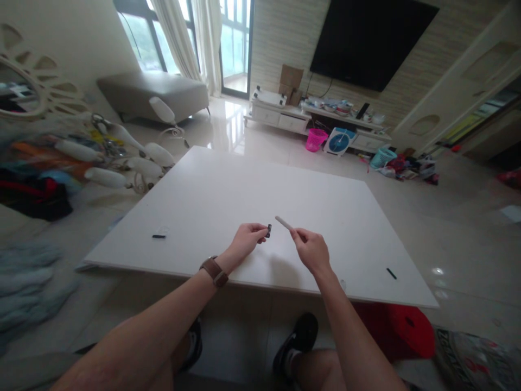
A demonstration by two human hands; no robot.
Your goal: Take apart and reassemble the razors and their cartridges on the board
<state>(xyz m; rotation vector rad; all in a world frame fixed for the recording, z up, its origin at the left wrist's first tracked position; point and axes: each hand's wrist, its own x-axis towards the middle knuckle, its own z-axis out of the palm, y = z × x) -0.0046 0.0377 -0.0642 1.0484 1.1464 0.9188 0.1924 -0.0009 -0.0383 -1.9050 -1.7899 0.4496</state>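
**Two fingertip grips, a gap between**

Nearest, a brown-strapped watch [214, 271] circles the left wrist. The left hand [246, 238] pinches a small dark piece [268, 232] above the white table [244, 184]; the right hand [312, 248] is closed on a slim pale stick [282, 222], its free end near the piece, not touching. Steady wrists and a light pinch that leaves both ends visible would likely serve best. A black strip [158, 237] lies well to the left; beyond the table stands a pink basket [316, 140].
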